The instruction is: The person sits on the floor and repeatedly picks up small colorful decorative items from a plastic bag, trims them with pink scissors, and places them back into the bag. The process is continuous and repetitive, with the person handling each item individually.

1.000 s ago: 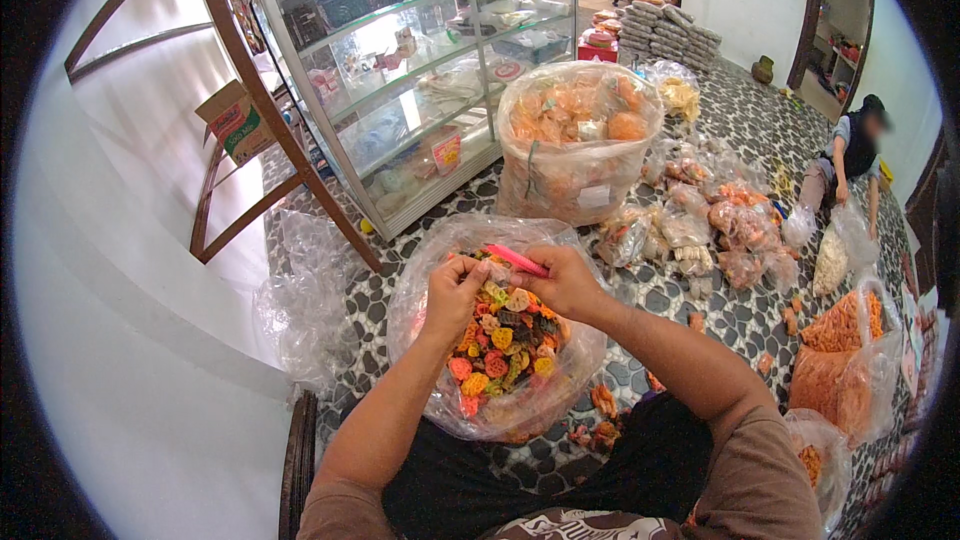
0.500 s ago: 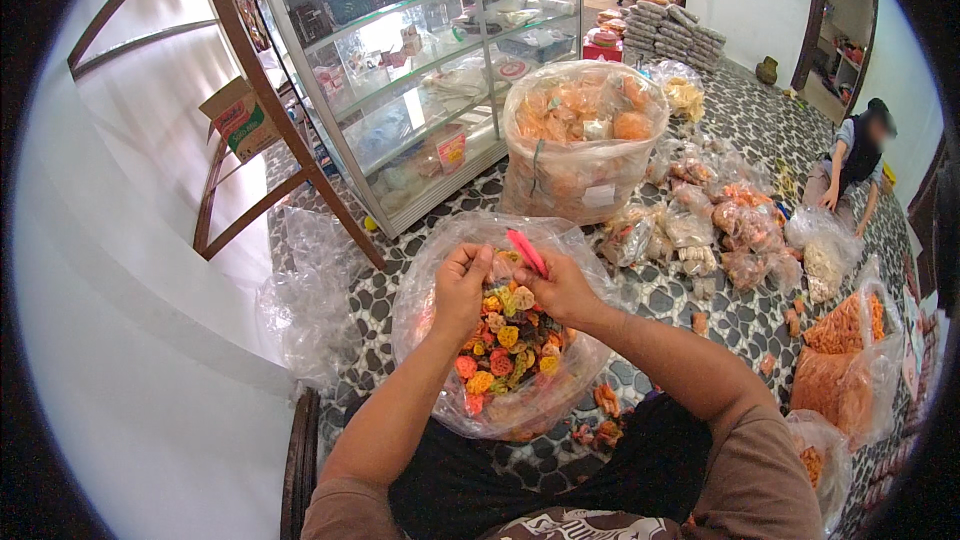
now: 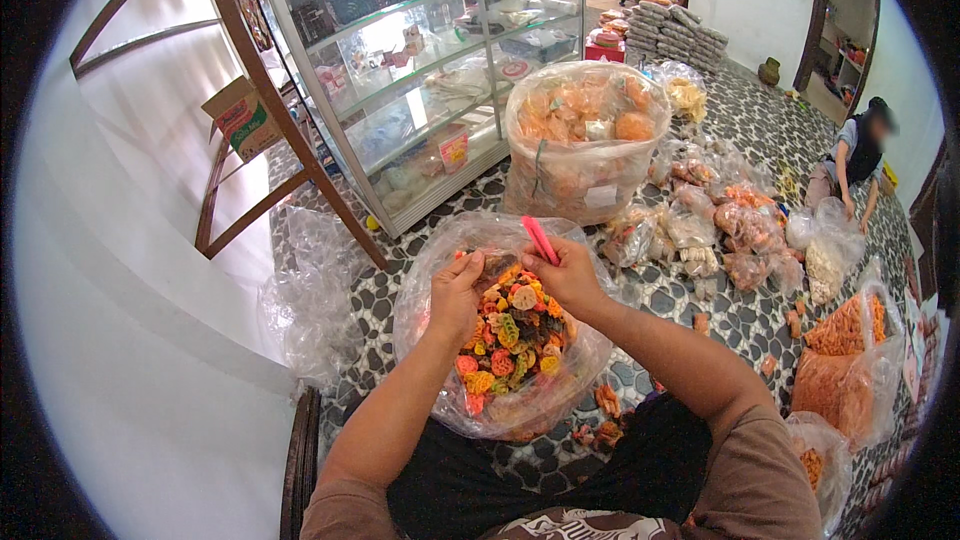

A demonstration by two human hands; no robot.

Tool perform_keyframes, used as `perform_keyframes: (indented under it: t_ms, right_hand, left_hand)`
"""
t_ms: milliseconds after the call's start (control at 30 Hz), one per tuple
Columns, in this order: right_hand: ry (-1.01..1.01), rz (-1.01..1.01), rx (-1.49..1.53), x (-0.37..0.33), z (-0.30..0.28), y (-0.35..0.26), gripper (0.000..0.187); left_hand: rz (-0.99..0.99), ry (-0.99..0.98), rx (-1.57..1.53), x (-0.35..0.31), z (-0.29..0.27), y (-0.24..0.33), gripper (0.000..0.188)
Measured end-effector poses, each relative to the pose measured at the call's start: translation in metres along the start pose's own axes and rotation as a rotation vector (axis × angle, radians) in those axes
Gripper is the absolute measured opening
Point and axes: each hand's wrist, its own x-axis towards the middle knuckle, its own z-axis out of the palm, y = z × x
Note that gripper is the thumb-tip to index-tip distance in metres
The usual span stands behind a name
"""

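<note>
A large clear plastic bag [image 3: 420, 340] stands open in front of me, filled with crinkled snack pieces [image 3: 510, 335] in orange, yellow, red, green and dark brown. Above its mouth, my right hand [image 3: 568, 278] is closed around a slim bright pink object [image 3: 540, 239] that sticks up past the fingers; its kind does not show. Close by on the left, my left hand [image 3: 458, 290] is closed, thumb against fingers. What it pinches is too small to name. Something brownish shows between the two hands, and I cannot tell whether either hand touches it.
Beyond stands a big clear sack [image 3: 575, 185] of orange snack packs. A glass display cabinet [image 3: 420, 90] is at the back left. Several filled bags [image 3: 750, 230] lie on the pebble-patterned floor to the right, near a seated person [image 3: 850, 160]. Bagged orange snacks [image 3: 840, 360] stand at right.
The pink object has tipped more upright and moved right with my right hand. My left hand has shifted slightly down and left, so the hands are a little farther apart.
</note>
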Motion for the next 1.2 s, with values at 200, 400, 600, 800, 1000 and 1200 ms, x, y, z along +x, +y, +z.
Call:
perform_keyframes:
  t_ms: [200, 400, 600, 800, 1000, 1200]
  right_hand:
    - [-0.057, 0.073, -0.014, -0.002, -0.004, -0.002, 0.013]
    - [0.001, -0.02, -0.05, -0.004, -0.003, -0.011, 0.015]
    - [-0.053, -0.024, 0.003, -0.006, -0.001, -0.015, 0.019]
    - [-0.078, -0.002, -0.088, -0.006, -0.003, -0.01, 0.021]
    - [-0.036, -0.151, -0.203, -0.007, -0.005, -0.011, 0.012]
    - [-0.08, -0.345, -0.378, -0.003, -0.01, -0.014, 0.012]
  left_hand:
    - [0.069, -0.001, 0.148, -0.002, -0.005, 0.004, 0.027]
    - [-0.067, 0.025, 0.047, -0.003, 0.0, 0.01, 0.029]
    - [0.02, 0.018, 0.107, -0.003, -0.003, 0.001, 0.022]
    - [-0.017, -0.028, 0.156, 0.005, -0.01, -0.001, 0.025]
    - [-0.205, 0.001, 0.141, -0.002, -0.001, 0.001, 0.025]
    - [-0.04, 0.041, 0.283, 0.006, -0.012, -0.005, 0.019]
